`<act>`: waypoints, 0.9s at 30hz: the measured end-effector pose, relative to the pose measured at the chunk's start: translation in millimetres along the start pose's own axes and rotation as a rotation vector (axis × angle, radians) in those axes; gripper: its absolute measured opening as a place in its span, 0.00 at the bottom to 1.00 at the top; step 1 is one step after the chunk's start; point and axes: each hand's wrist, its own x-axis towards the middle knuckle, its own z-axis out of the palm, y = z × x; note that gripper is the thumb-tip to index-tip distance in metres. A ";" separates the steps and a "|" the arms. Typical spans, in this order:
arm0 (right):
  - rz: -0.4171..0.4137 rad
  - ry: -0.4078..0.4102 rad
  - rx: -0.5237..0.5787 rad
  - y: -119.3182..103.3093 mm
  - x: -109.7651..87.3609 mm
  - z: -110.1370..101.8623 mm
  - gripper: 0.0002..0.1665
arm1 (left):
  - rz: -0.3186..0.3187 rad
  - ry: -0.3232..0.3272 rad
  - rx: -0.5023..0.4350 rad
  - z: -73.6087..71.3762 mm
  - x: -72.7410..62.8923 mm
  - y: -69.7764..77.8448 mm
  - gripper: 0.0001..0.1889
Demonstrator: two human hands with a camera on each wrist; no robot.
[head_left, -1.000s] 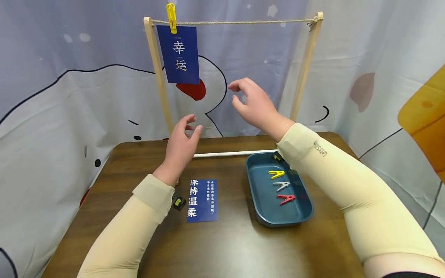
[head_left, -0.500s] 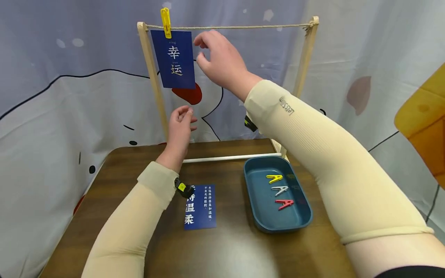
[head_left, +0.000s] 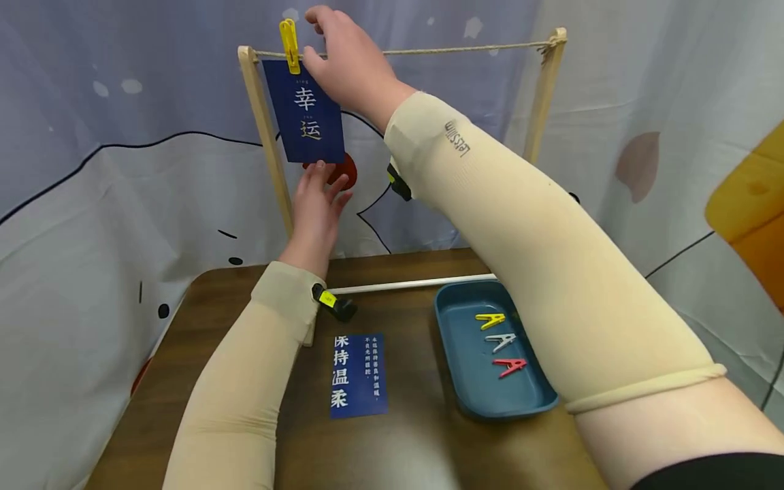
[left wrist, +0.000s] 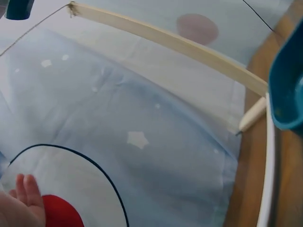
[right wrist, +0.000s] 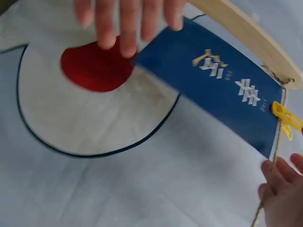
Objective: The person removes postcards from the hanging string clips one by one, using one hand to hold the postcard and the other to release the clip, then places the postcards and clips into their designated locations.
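A blue card (head_left: 312,146) with white and gold characters hangs from a rope (head_left: 453,52), held by a yellow clothespin (head_left: 290,46). My right hand (head_left: 354,68) is up at the rope beside the clothespin, its fingers loosely bent and spread. In the right wrist view that hand (right wrist: 286,191) lies over the rope near the card's upper corner. Just under the card's bottom edge is my left hand (head_left: 315,214), fingers extended upward. The left fingers (right wrist: 129,23) overlap the card's lower end in the right wrist view.
A wooden frame (head_left: 542,102) carries the rope, with a white bar (head_left: 410,285) along its base. On the brown table (head_left: 233,299) lie a second blue card (head_left: 364,391) and a teal tray (head_left: 450,354) with yellow, white and red clothespins. A patterned curtain (head_left: 171,197) hangs behind.
My right hand has moved up and left to the rope beside the yellow clothespin. My left hand has risen to the hanging card's bottom edge, its fingers straightening.
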 end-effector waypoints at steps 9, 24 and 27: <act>0.065 -0.135 0.280 -10.5 9.4 -8.6 0.38 | 0.086 0.125 -0.029 8.6 4.7 6.0 0.07; 0.089 -0.158 0.289 -22.7 9.5 -19.9 0.29 | 0.100 0.124 0.031 7.2 10.2 4.7 0.07; 0.089 -0.128 0.260 -18.3 9.1 -17.3 0.28 | 0.083 0.133 0.056 4.7 9.2 4.5 0.08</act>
